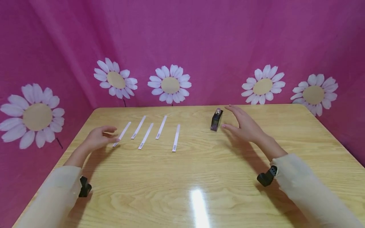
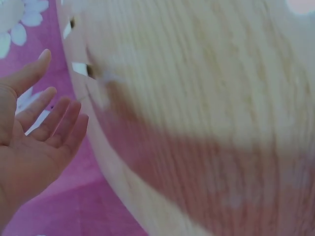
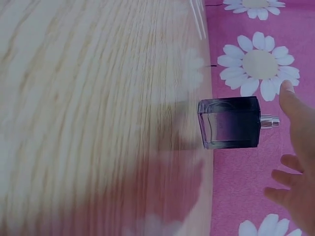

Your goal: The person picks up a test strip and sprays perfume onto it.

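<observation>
A dark purple glass perfume bottle [image 1: 216,121] with a bare silver spray nozzle stands upright toward the far side of the table. Just right of it, my right hand [image 1: 246,125] reaches forward with thumb and fingers spread, holding nothing. The right wrist view shows the bottle [image 3: 229,123] apart from that hand [image 3: 299,172]. On the left, my left hand [image 1: 98,138] hovers by the leftmost white paper strip [image 1: 124,130], its thumb overlapping the strip's near end in the head view. In the left wrist view the fingers [image 2: 56,120] are loosely extended and the palm is bare.
Several more white paper strips with small dark print lie slanted across the left half, among them the rightmost strip [image 1: 176,136]. The wooden table [image 1: 148,183] ends at a pink curtain [image 1: 211,53] with daisies. A light glares off the tabletop near the front.
</observation>
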{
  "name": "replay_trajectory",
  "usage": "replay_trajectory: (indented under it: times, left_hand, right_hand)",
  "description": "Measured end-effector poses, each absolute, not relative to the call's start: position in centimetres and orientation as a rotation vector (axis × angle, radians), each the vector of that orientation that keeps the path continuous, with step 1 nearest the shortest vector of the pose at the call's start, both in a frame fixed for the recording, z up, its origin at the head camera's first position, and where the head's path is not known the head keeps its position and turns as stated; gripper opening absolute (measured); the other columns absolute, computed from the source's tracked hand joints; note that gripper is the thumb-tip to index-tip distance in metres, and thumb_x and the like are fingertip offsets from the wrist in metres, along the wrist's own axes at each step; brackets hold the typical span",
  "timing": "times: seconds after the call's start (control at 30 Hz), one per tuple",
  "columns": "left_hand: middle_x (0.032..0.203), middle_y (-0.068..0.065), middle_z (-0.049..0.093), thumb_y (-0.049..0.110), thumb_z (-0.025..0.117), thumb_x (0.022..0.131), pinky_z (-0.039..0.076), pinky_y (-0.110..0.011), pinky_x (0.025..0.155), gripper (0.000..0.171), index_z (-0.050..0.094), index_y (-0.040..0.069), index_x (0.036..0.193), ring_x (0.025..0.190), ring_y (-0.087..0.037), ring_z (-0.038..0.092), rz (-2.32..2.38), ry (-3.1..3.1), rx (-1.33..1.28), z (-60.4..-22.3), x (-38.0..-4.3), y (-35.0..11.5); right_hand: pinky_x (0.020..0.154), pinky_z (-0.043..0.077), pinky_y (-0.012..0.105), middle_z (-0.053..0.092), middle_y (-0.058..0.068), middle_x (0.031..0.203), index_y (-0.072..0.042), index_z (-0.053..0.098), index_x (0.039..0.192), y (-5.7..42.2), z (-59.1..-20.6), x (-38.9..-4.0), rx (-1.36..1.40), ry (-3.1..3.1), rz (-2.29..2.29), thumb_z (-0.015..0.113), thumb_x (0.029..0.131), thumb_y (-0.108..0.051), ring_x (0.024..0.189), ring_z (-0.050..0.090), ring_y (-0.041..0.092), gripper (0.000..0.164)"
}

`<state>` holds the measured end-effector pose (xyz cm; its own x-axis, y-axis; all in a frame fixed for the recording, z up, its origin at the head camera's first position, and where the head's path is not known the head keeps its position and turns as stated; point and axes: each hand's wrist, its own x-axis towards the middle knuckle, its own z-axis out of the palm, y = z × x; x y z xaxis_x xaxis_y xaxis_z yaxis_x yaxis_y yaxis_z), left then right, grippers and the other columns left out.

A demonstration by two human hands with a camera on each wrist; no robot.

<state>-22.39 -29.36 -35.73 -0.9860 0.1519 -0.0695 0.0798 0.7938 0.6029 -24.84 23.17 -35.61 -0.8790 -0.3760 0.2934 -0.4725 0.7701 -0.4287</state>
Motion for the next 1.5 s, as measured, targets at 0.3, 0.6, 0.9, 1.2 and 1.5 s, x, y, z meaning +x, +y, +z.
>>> replay_trajectory:
  times: [0.3, 0.6, 0.9, 1.2, 1.5]
  left_hand:
    - [0.117, -0.031, 0.061, 0.019, 0.075, 0.082, 0.052, -0.032, 0.084, 0.056, 0.054, -0.011, 0.125, 0.106, -0.04, 0.059, 0.975, 2.867, 0.138, -36.9, -22.7, -29.9]
    - [0.102, -0.026, 0.064, 0.013, 0.077, 0.078, 0.046, -0.021, 0.073, 0.048, 0.059, -0.011, 0.116, 0.095, -0.029, 0.06, 0.969, 2.899, 0.142, -37.0, -22.8, -29.3]
    - [0.092, -0.019, 0.064, 0.011, 0.076, 0.078, 0.044, -0.017, 0.064, 0.038, 0.062, -0.01, 0.106, 0.08, -0.013, 0.055, 0.929, 2.92, 0.155, -37.0, -22.7, -29.1]
    - [0.084, -0.019, 0.065, 0.007, 0.075, 0.075, 0.042, -0.017, 0.061, 0.029, 0.063, -0.009, 0.097, 0.072, -0.008, 0.052, 0.901, 2.964, 0.175, -37.0, -22.6, -28.5]
    - [0.081, -0.02, 0.065, 0.004, 0.075, 0.073, 0.042, -0.019, 0.054, 0.03, 0.062, -0.011, 0.094, 0.065, -0.006, 0.05, 0.911, 2.958, 0.148, -36.8, -22.8, -28.3]
  right_hand:
    - [0.114, 0.03, 0.057, 0.043, 0.022, 0.146, -0.001, 0.039, 0.143, 22.2, -36.1, -25.5, 0.692, -2.71, 0.888, 0.067, 0.09, -0.027, 0.138, 0.036, 0.04, 0.066]
    - [0.109, 0.038, 0.055, 0.04, 0.024, 0.147, -0.001, 0.037, 0.144, 21.6, -36.4, -26.5, 0.64, -2.787, 0.978, 0.066, 0.091, -0.026, 0.132, 0.041, 0.043, 0.065]
    - [0.109, 0.039, 0.058, 0.04, 0.025, 0.147, -0.002, 0.032, 0.146, 21.3, -36.7, -27.4, 0.546, -2.876, 1.052, 0.071, 0.087, -0.029, 0.13, 0.043, 0.047, 0.076]
    - [0.107, 0.041, 0.057, 0.047, 0.029, 0.139, 0.001, 0.031, 0.145, 20.7, -37.1, -27.8, 0.522, -2.912, 1.01, 0.074, 0.085, -0.028, 0.126, 0.047, 0.047, 0.079]
    - [0.105, 0.045, 0.052, 0.047, 0.028, 0.137, 0.004, 0.028, 0.145, 19.9, -37.3, -28.4, 0.469, -2.898, 1.06, 0.075, 0.083, -0.022, 0.124, 0.049, 0.044, 0.083]
